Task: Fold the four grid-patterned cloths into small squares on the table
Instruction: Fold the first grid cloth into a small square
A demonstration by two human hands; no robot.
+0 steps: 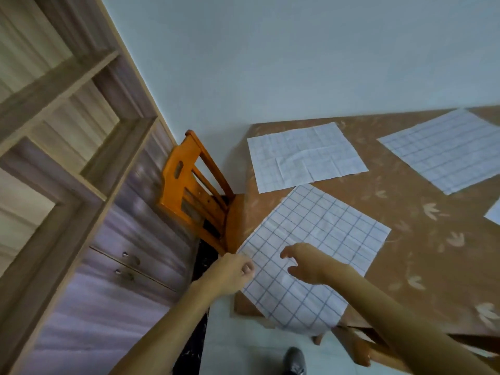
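Observation:
Several white cloths with a blue grid lie flat on the brown patterned table [405, 217]. The nearest cloth [324, 228] hangs over the table's near corner. My left hand [235, 272] pinches that cloth's left corner at the table edge. My right hand [308, 262] hovers over the cloth's near middle with fingers spread and slightly curled, holding nothing. A second cloth [305, 155] lies unfolded behind it, a third cloth [446, 150] at the far right. Only a corner of a fourth cloth [493, 215] shows at the right edge.
An orange wooden chair [194, 190] stands against the table's left side. A wooden shelf and cabinet unit [81, 185] fills the left. Another chair's wood [359, 347] shows under the near table edge, and a shoe [295, 361] is on the floor.

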